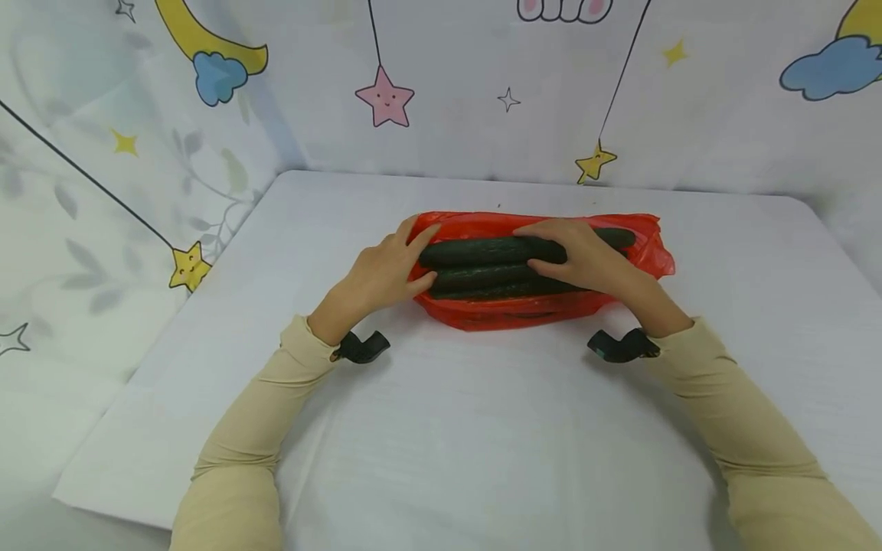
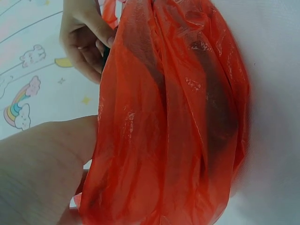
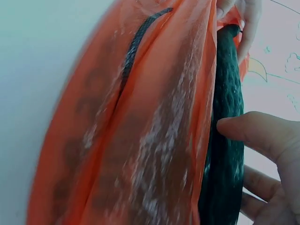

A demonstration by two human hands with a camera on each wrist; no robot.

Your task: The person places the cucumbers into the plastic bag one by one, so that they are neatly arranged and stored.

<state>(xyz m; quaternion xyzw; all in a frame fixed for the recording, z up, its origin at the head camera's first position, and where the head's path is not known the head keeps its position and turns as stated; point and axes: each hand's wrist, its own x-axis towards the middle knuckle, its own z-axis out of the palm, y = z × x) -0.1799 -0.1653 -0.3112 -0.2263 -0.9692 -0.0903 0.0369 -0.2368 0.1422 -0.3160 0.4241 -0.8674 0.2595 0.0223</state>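
Note:
A red plastic bag lies lengthwise across the table, its opening facing up. Several long dark green cucumbers show side by side inside it. At the bag's left end, my left hand grips the bag's edge, thumb and fingers spread beside the cucumber tips. My right hand reaches over from the right and holds the upper cucumber between thumb and fingers. In the left wrist view the bag wall hides most of the left fingers.
Under the bag is a white table, its far edge near a printed curtain with stars and clouds. Black wrist devices sit at both cuffs. The bag's crumpled right end extends past my right hand.

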